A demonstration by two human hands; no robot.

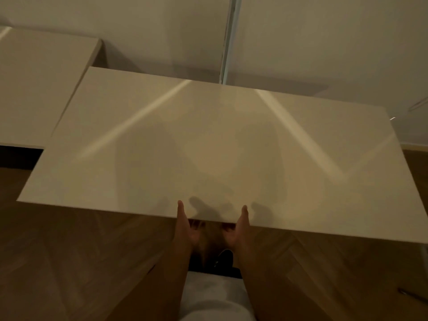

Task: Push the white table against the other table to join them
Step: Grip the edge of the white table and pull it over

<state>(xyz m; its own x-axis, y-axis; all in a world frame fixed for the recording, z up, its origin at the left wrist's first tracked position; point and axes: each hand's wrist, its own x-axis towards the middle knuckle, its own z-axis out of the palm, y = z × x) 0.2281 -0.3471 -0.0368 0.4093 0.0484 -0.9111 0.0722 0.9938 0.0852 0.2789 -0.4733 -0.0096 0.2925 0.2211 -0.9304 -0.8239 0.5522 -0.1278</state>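
The white table (208,140) fills the middle of the head view, its glossy top bare. My left hand (185,225) and my right hand (238,228) grip its near edge close together, thumbs on top and fingers curled underneath. The other table (34,89), also white, stands at the upper left. The white table's left edge runs close alongside the other table's right edge and partly hides it, so I cannot tell whether they touch. The white table sits skewed, its near left corner sticking out past the other table's front edge.
A pale wall (324,42) runs behind both tables, with a vertical metal strip (228,40) in it. Herringbone wooden floor (81,262) lies under and around me. A thin table leg (425,253) shows at the right edge.
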